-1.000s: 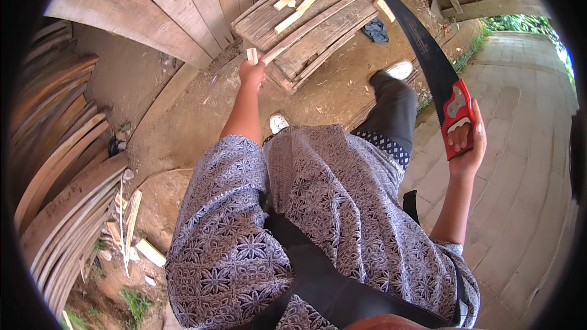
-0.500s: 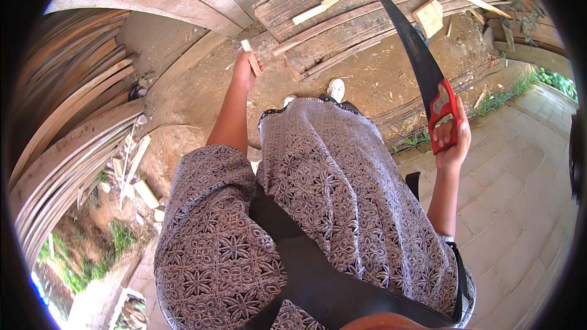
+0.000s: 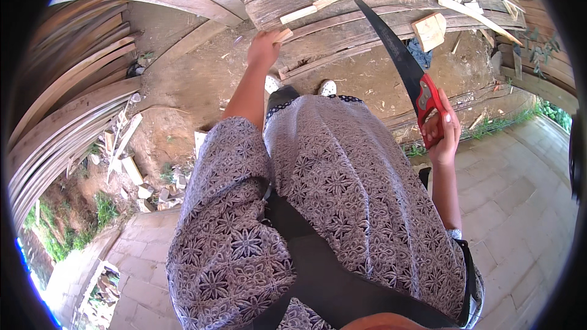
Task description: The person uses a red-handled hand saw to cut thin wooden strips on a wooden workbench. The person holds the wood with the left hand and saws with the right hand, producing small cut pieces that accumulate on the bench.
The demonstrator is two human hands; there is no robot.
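In my right hand (image 3: 445,134) is the red grip of a hand saw (image 3: 400,55), its long dark curved blade pointing up and away to the left. The fingers wrap through the handle opening. My left hand (image 3: 264,49) is closed on a short pale piece of wood (image 3: 283,35), held close to the near left edge of a weathered plank bench (image 3: 342,18). Only the end of that piece shows past my fingers. Several pale cut wood strips (image 3: 315,6) lie on the bench beyond the blade tip.
A wood block (image 3: 430,32) sits at the bench's right part, with dark blue cloth (image 3: 420,54) below it. Stacked boards (image 3: 73,79) line the left side. Offcuts (image 3: 131,168) lie on the dirt near them. Paving (image 3: 501,171) spreads to the right.
My left hand has moved right, toward the bench, with the wood piece. The saw has shifted slightly left in my right hand. My feet and the view have shifted a little.
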